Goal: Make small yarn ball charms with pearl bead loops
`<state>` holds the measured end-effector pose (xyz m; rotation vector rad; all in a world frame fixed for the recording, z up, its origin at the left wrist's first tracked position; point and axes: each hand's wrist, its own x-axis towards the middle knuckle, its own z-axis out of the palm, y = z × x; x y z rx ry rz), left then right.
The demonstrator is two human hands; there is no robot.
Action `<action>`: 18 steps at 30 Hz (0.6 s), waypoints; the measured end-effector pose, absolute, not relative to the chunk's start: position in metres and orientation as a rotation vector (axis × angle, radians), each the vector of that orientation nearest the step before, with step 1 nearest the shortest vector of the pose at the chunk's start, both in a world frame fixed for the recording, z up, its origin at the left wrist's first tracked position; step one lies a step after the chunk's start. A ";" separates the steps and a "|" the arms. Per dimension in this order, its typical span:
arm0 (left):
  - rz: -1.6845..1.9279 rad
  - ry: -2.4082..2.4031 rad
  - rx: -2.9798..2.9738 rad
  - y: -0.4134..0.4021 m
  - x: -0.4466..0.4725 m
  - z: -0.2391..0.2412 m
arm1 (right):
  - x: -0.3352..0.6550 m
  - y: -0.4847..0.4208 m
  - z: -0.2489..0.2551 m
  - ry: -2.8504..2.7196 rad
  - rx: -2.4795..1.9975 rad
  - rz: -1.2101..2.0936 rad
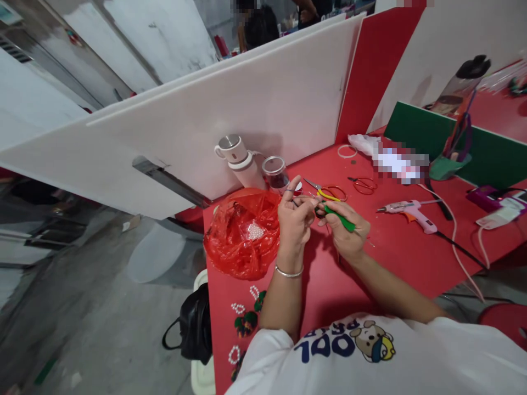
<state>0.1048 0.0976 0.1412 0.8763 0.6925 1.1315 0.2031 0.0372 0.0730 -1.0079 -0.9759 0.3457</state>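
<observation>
My left hand point(295, 222), with a silver bangle on its wrist, is raised over the red table. Its index finger points up with a thin dark strand around it, and the thumb and other fingers pinch close to my right hand. My right hand point(349, 231) is closed on a green-handled tool point(341, 218), whose working end is hidden between the hands. Just left of my left hand lies a red plastic bag point(230, 241), opened out, with white pearl beads point(254, 231) in it. Beaded loops point(234, 354) with dark green pompoms lie near the left table edge.
Behind my hands stand a white flask point(242, 164) and a lidded jar point(275, 171). Yellow-handled pliers point(323, 192), red-handled scissors point(364, 185) and a pink glue gun point(411, 213) with its cord lie right. A white partition point(185, 131) borders the red table point(329, 296).
</observation>
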 end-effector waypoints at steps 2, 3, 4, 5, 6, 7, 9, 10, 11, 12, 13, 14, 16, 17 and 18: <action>1.059 0.671 0.847 0.101 0.098 0.143 | 0.211 0.037 0.072 -1.035 -1.020 0.333; 1.032 0.664 0.846 0.103 0.095 0.144 | 0.216 0.037 0.073 -1.063 -1.026 0.324; 1.010 0.659 0.852 0.104 0.093 0.145 | 0.222 0.035 0.076 -1.095 -1.033 0.308; 0.990 0.656 0.863 0.104 0.091 0.146 | 0.227 0.034 0.079 -1.130 -1.042 0.286; 0.974 0.655 0.876 0.104 0.090 0.147 | 0.233 0.031 0.082 -1.170 -1.052 0.257; 0.962 0.656 0.889 0.104 0.090 0.148 | 0.238 0.029 0.085 -1.214 -1.062 0.222; 0.942 0.656 0.916 0.102 0.090 0.150 | 0.246 0.024 0.090 -1.311 -1.071 0.144; 0.933 0.655 0.930 0.101 0.090 0.151 | 0.249 0.021 0.092 -1.358 -1.069 0.106; 0.925 0.653 0.944 0.100 0.090 0.151 | 0.251 0.018 0.094 -1.404 -1.062 0.073; 0.917 0.651 0.957 0.099 0.089 0.152 | 0.253 0.016 0.095 -1.447 -1.047 0.045; 0.911 0.649 0.970 0.098 0.089 0.152 | 0.255 0.013 0.096 -1.486 -1.025 0.025; 0.907 0.649 0.983 0.097 0.089 0.152 | 0.257 0.011 0.097 -1.524 -0.999 0.011; 0.897 0.657 1.011 0.096 0.088 0.153 | 0.262 0.007 0.099 -1.592 -0.954 0.015; 0.888 0.663 1.023 0.096 0.087 0.153 | 0.264 0.005 0.101 -1.620 -0.940 0.031; 0.879 0.668 1.030 0.097 0.085 0.153 | 0.267 0.003 0.103 -1.643 -0.934 0.055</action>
